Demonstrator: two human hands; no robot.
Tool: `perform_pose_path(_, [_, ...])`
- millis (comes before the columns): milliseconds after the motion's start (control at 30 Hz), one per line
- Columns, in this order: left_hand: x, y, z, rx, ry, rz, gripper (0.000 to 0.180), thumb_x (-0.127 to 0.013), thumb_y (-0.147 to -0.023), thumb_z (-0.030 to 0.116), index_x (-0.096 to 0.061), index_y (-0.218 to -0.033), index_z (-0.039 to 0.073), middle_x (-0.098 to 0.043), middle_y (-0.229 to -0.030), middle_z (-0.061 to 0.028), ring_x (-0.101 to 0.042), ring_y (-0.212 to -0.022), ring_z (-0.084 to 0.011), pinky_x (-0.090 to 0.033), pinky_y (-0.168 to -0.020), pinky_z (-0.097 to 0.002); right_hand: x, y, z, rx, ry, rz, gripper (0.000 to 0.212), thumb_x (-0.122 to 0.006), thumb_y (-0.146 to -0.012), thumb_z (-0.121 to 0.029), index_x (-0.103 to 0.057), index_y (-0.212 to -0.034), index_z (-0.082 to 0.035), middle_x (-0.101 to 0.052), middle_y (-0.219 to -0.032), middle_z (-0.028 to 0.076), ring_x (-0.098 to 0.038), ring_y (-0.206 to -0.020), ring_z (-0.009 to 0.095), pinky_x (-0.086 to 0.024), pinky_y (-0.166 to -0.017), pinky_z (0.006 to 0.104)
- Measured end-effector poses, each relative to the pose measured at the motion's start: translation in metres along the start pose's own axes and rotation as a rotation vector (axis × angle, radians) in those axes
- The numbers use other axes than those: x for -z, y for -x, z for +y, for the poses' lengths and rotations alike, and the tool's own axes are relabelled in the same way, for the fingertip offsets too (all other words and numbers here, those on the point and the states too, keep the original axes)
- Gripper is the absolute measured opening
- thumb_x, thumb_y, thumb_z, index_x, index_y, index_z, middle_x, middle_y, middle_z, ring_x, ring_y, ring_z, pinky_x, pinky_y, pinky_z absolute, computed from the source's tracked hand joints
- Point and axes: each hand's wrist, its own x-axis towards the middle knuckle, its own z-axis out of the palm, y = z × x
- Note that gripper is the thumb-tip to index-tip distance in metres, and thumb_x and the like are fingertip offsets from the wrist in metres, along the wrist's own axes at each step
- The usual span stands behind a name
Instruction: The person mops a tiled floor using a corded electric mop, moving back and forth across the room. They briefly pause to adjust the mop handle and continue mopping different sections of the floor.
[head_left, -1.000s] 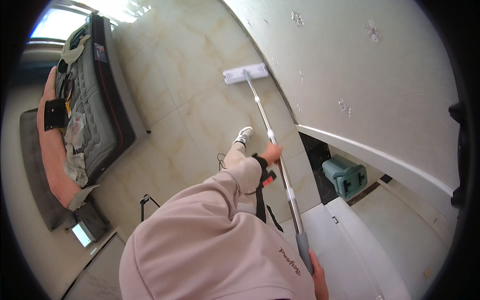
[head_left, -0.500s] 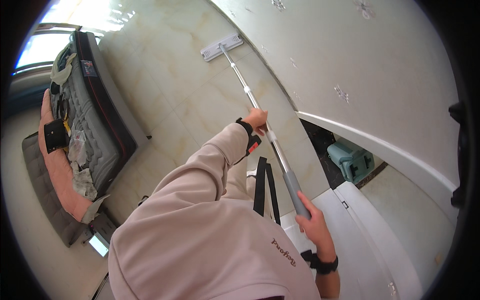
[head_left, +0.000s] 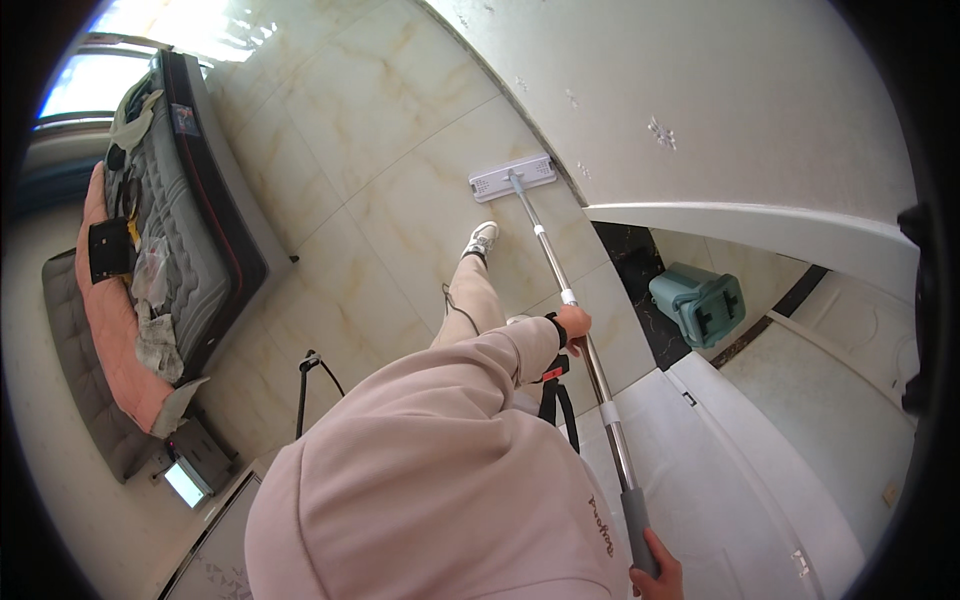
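Observation:
A flat mop [head_left: 511,178] with a white rectangular head lies on the marbled tile floor, close to the base of the wall. Its long silver pole slants down to the lower right and ends in a grey grip. Partway up the pole, my left hand [head_left: 574,324] is wrapped around the metal tube. My right hand [head_left: 660,572] is closed round the grey grip at the lower edge, its wrist out of the picture. My leg, in a white shoe [head_left: 482,238], stands on the tiles left of the pole.
A pale wall [head_left: 700,90] with flower decorations runs along the right, ending at a doorway. Inside it stands a teal bin [head_left: 700,306]; a white door [head_left: 715,450] is nearer me. Left is a grey mattress [head_left: 195,240] with clothes and a pink cover. A black stand [head_left: 308,375] is near my side.
The mop head has been drawn back toward me and to the right along the wall. Both my hands have shifted down and right with the pole. My leg and shoe now show.

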Motion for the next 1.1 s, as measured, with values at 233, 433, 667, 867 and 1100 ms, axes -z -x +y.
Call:
perform_pose_path(233, [0.012, 0.082, 0.038, -0.193, 0.325, 0.12, 0.022, -0.052, -0.086, 0.011, -0.037, -0.095, -0.002, -0.046, -0.083, -0.0123, -0.058, -0.066, -0.028, -0.056, -0.055, -0.0436, 0.018, -0.009, -0.018, 0.05, 0.113, -0.06, 0.058, -0.052, -0.074, -0.002, -0.042, -0.131, -0.004, -0.056, -0.082, 0.006, -0.051, -0.065, 0.015, -0.043, -0.058, 0.0269])
perform_pose_path(433, [0.131, 0.112, 0.122, -0.399, 0.457, 0.204, 0.023, -0.046, -0.09, 0.019, -0.037, -0.094, -0.002, -0.047, -0.08, -0.0149, -0.055, -0.062, -0.0277, -0.055, -0.055, -0.0467, -0.026, -0.1, -0.097, 0.318, 0.21, -0.164, 0.058, -0.058, -0.069, -0.002, -0.045, -0.126, -0.002, -0.059, -0.108, 0.018, -0.057, -0.094, 0.02, -0.044, -0.082, 0.0281])
perform_pose_path(667, [0.204, 0.145, 0.181, -0.362, 0.374, 0.348, 0.026, -0.045, -0.091, 0.021, -0.04, -0.096, -0.004, -0.048, -0.082, -0.0134, -0.058, -0.07, -0.0266, -0.056, -0.059, -0.0451, -0.083, -0.164, -0.197, 0.455, 0.234, -0.251, 0.055, -0.053, -0.073, -0.006, -0.044, -0.128, -0.008, -0.059, -0.097, 0.02, -0.055, -0.076, 0.024, -0.044, -0.074, 0.0302])
perform_pose_path(867, [0.189, 0.077, 0.129, -0.172, 0.08, 0.25, 0.032, -0.057, -0.082, 0.027, -0.046, -0.095, 0.0, -0.06, -0.073, -0.0176, -0.064, -0.063, -0.0323, -0.055, -0.055, -0.0429, -0.067, -0.143, -0.154, 0.495, 0.299, -0.171, 0.055, -0.052, -0.074, -0.005, -0.044, -0.127, -0.008, -0.059, -0.097, 0.02, -0.056, -0.078, 0.027, -0.044, -0.075, 0.03])
perform_pose_path(1100, [0.085, -0.033, -0.005, -0.321, -0.382, -0.24, 0.032, -0.041, -0.09, 0.028, -0.049, -0.088, -0.004, -0.06, -0.078, -0.0213, -0.064, -0.067, -0.0361, -0.056, -0.058, -0.0507, -0.004, -0.052, -0.027, 0.238, 0.27, -0.025, 0.055, -0.053, -0.07, -0.001, -0.047, -0.124, -0.003, -0.059, -0.103, 0.018, -0.056, -0.08, 0.02, -0.044, -0.071, 0.0279])
